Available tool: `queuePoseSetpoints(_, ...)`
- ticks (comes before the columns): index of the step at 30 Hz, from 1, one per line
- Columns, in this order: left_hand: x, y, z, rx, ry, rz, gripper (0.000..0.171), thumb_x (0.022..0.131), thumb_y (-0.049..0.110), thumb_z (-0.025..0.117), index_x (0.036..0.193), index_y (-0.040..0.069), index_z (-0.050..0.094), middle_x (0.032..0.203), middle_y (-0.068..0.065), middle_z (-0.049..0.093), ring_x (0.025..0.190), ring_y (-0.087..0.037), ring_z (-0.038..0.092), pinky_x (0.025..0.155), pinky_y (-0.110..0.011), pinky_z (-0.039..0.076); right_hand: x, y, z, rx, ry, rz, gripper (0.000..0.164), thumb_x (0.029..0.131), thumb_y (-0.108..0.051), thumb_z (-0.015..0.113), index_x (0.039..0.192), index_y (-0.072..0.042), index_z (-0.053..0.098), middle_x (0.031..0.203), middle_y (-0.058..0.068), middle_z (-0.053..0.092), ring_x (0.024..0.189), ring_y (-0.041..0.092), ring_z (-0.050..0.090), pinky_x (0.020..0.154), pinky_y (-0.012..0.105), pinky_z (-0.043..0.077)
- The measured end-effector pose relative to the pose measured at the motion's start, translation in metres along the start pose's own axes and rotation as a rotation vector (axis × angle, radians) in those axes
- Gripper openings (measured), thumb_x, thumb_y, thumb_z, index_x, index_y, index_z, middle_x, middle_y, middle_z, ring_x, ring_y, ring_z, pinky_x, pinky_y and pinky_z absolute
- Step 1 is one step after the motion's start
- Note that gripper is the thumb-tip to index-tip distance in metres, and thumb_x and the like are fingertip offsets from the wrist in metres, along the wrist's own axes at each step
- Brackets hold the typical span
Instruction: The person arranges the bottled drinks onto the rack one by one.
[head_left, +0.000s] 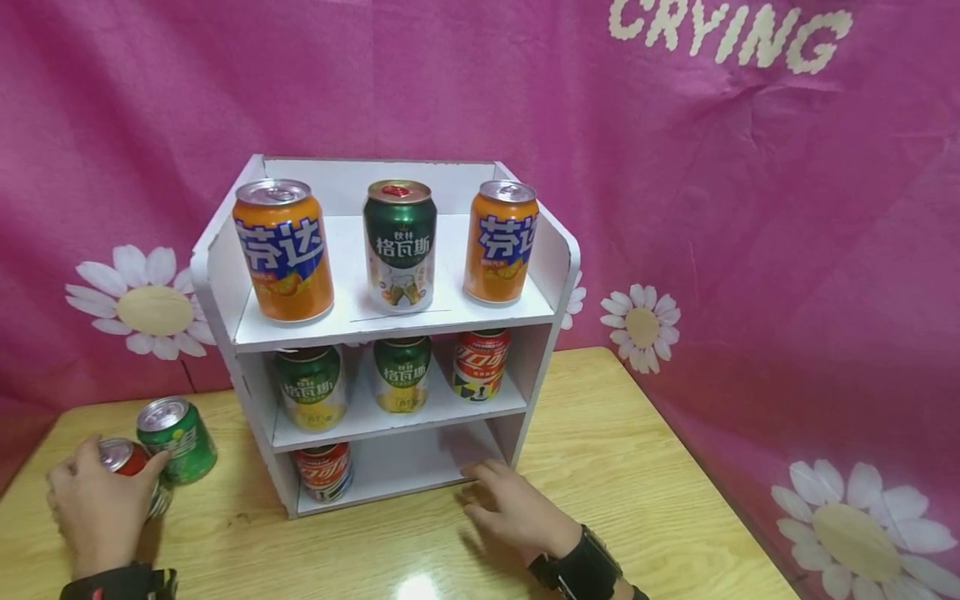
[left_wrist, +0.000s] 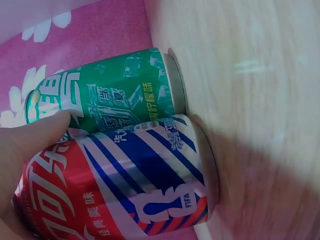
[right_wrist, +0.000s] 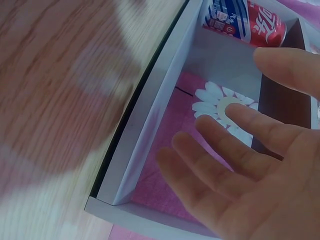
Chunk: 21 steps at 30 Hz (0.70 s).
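Observation:
At the left of the table, my left hand (head_left: 101, 508) grips a red cola can (left_wrist: 55, 185) round its upper part, with the thumb along its side. The can stands upright, its base at the table top. Right beside it is a green soda can (head_left: 183, 450), and the thumb tip overlaps that can in the left wrist view. My right hand (head_left: 517, 508) holds nothing; its fingers are spread and slightly bent before the lowest level of the white shelf (head_left: 393, 333), near its right end. Another red cola can (head_left: 324, 473) stands at the left end of that level.
On the top level stand two orange soda cans (head_left: 285, 250) with a dark green and white can (head_left: 401, 246) between them. The middle level bears two green and yellow cans (head_left: 311, 387) and a red can (head_left: 480, 367). Behind hangs a pink flowered cloth (head_left: 720, 233).

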<state>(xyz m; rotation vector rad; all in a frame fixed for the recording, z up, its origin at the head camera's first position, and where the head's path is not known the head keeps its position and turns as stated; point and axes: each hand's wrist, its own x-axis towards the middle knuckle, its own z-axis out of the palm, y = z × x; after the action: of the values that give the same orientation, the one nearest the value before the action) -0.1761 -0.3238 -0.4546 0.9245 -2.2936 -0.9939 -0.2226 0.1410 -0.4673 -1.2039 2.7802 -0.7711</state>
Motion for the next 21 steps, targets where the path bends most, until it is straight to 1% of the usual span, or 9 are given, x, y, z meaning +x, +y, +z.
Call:
queuePoseSetpoints(2,-0.0006,0.0008,0.0,0.032,-0.013,-0.009,0.079,0.083,0.025,0.071,0.142,-0.005,0.029,0.137,-0.039,0.022,0.124,-0.056,0.024,0.092,-0.07,0.027,0.0005,-0.0006,-0.0004,-0.002,-0.005,0.004,0.038,0.089,-0.017,0.064,0.122,0.0,0.056,0.118,0.008,0.057,0.113,0.02,0.052,0.095,0.034,0.044)
queuePoseSetpoints(4,0.0002,0.0008,0.0001,0.042,-0.024,-0.03,0.081,0.083,0.028,0.072,0.143,-0.003,0.029,0.138,-0.038,0.02,0.124,-0.056,0.024,0.091,-0.071,0.027,0.001,-0.0015,-0.0007,-0.006,-0.006,0.004,0.038,0.089,-0.018,0.064,0.122,-0.001,0.056,0.119,0.007,0.056,0.113,0.02,0.052,0.095,0.034,0.044)
queuePoseSetpoints(6,0.0012,-0.0001,0.0005,0.044,-0.025,-0.04,0.081,0.081,0.032,0.073,0.141,-0.003,0.031,0.137,-0.037,0.022,0.123,-0.056,0.026,0.09,-0.071,0.028,0.0013,-0.0022,-0.0008,-0.009,-0.003,0.001,0.037,0.089,-0.018,0.064,0.122,-0.001,0.056,0.119,0.007,0.056,0.114,0.021,0.052,0.095,0.035,0.044)
queuePoseSetpoints(10,0.0037,-0.0023,-0.0013,0.05,-0.041,0.015,0.076,0.08,0.029,0.075,0.134,-0.007,0.036,0.131,-0.038,0.027,0.121,-0.055,0.027,0.088,-0.068,0.028,0.0009,-0.0031,-0.0007,-0.019,0.007,-0.001,0.037,0.089,-0.017,0.064,0.121,-0.001,0.057,0.118,0.006,0.057,0.112,0.021,0.053,0.095,0.035,0.045)
queuePoseSetpoints(13,0.0044,-0.0025,-0.0029,0.041,-0.06,0.054,0.071,0.08,0.025,0.075,0.131,-0.008,0.038,0.13,-0.038,0.027,0.122,-0.053,0.026,0.087,-0.068,0.029,0.0004,-0.0031,-0.0008,-0.027,0.016,0.004,0.036,0.088,-0.017,0.065,0.12,-0.002,0.057,0.116,0.006,0.057,0.11,0.02,0.054,0.095,0.035,0.045)
queuePoseSetpoints(16,0.0034,-0.0012,-0.0021,0.034,-0.057,0.066,0.068,0.08,0.021,0.075,0.131,-0.008,0.04,0.13,-0.039,0.026,0.122,-0.054,0.025,0.087,-0.068,0.03,0.0006,-0.003,-0.0008,-0.028,0.019,0.007,0.035,0.088,-0.017,0.065,0.12,-0.002,0.058,0.115,0.005,0.057,0.109,0.02,0.054,0.094,0.035,0.045)
queuePoseSetpoints(21,0.0017,-0.0008,0.0032,0.057,-0.013,0.059,0.073,0.081,0.025,0.074,0.134,-0.008,0.037,0.128,-0.041,0.027,0.117,-0.058,0.029,0.087,-0.069,0.03,0.0016,-0.0043,-0.0008,-0.016,0.016,0.009,0.034,0.089,-0.016,0.064,0.119,-0.002,0.058,0.114,0.005,0.057,0.109,0.02,0.054,0.093,0.035,0.046)
